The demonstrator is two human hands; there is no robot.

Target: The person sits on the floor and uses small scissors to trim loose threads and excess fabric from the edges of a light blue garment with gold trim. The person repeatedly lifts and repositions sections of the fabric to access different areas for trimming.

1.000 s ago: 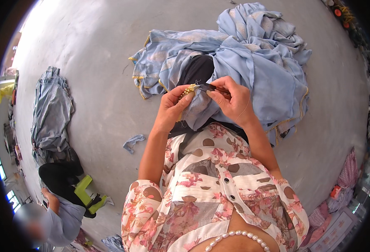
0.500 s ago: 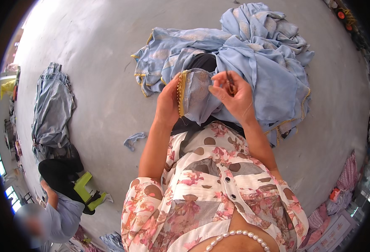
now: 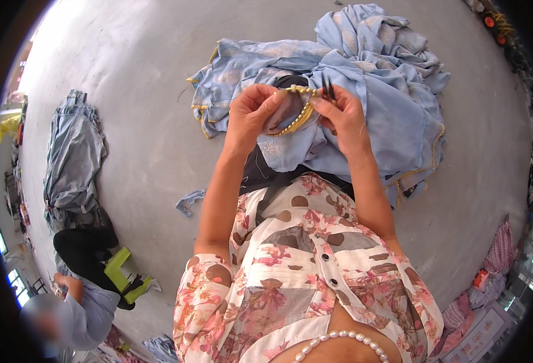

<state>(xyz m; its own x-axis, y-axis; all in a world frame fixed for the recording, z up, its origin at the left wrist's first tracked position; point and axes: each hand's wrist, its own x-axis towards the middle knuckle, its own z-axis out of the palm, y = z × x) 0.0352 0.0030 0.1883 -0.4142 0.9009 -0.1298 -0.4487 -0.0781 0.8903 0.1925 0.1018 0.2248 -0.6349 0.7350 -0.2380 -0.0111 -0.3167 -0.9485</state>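
Note:
A light blue garment (image 3: 393, 121) with pale embroidered patches is draped over my lap and spreads out across the floor. Its gold beaded trim (image 3: 301, 124) is raised in a curved loop between my hands. My left hand (image 3: 248, 118) pinches one end of that loop. My right hand (image 3: 348, 121) keeps a small pair of dark thread snips (image 3: 329, 91) in its fingers, points upward, while thumb and fingertips meet the trim's other end. The snips' handles are mostly hidden in the palm. A fine pale thread shows near my right wrist.
On the grey floor (image 3: 151, 133) lie a pile of blue-grey garments (image 3: 75, 154) at left and a blue scrap (image 3: 189, 202). A person (image 3: 91, 308) sits at lower left beside a lime-green stool (image 3: 121, 275). Pink checked cloth (image 3: 499, 248) lies at right.
Both hands have risen slightly and drawn closer together. The trim has turned from an upright strip in my left hand to a loop spanning both hands. The snips now point up.

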